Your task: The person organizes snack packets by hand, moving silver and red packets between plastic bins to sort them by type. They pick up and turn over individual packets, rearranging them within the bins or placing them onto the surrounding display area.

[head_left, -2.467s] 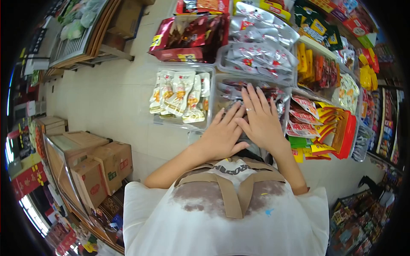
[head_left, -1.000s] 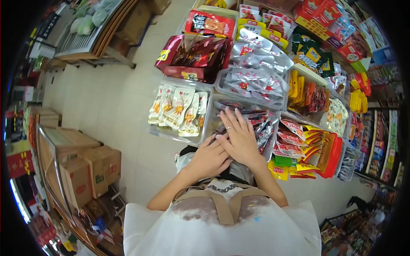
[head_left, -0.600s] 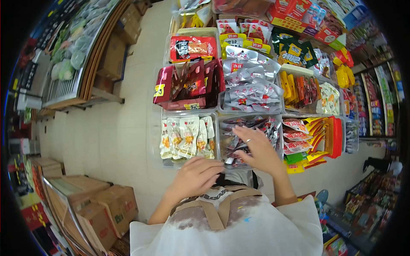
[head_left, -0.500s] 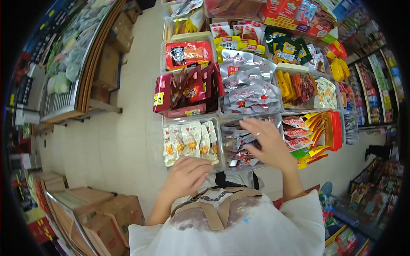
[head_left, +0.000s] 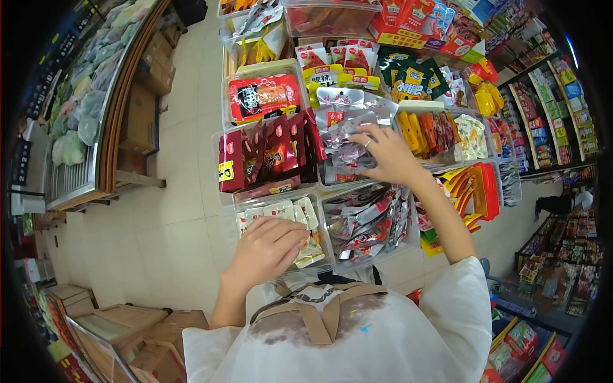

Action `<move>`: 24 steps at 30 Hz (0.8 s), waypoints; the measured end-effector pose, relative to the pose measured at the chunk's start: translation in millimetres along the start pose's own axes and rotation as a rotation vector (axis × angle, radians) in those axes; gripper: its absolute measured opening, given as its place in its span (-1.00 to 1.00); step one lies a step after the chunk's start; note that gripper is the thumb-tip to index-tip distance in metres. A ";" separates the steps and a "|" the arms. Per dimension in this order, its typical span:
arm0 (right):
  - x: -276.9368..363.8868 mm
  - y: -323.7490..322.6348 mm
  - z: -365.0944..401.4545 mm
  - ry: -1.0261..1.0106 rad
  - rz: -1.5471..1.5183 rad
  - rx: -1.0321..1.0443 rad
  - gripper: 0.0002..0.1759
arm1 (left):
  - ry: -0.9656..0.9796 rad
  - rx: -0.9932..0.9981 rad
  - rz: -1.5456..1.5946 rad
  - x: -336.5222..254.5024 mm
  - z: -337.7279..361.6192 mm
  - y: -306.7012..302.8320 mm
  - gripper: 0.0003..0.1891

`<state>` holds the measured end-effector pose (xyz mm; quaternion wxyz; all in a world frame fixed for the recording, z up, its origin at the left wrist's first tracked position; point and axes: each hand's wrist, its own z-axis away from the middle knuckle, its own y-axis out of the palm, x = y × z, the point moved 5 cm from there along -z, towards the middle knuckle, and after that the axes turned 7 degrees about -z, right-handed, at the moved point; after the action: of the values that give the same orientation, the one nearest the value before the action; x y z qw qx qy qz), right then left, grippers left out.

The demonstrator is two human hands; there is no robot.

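My right hand reaches over a clear bin of silver snack packets. Its fingers are spread and bent, with the tips at the packets; no packet is visibly gripped. My left hand rests over the near bin of cream-coloured snack packets, fingers loosely curved and side by side. It covers part of those packets, and nothing shows in its grasp. Between my forearms sits a bin of dark, silvery and red packets.
Dark red packets fill a bin on the left, behind the cream ones. Yellow and orange packets stand to the right. A produce rack runs along the far left, and cardboard boxes lie at lower left.
My right hand has moved away from the near bin of dark packets to the silver packets behind it. My left hand has shifted slightly farther over the cream packets. The view has shifted.
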<state>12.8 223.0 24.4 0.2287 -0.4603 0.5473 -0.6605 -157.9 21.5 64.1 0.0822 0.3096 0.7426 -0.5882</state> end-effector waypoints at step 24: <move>-10.7 -31.7 -13.7 -0.083 -0.213 0.100 -0.51 | -0.125 -0.114 -0.018 -14.1 -7.9 13.5 -0.86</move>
<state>12.4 248.1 50.5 0.2024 -0.5310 0.4519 -0.6877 -137.3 25.2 62.2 0.1407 0.2602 0.7711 -0.5638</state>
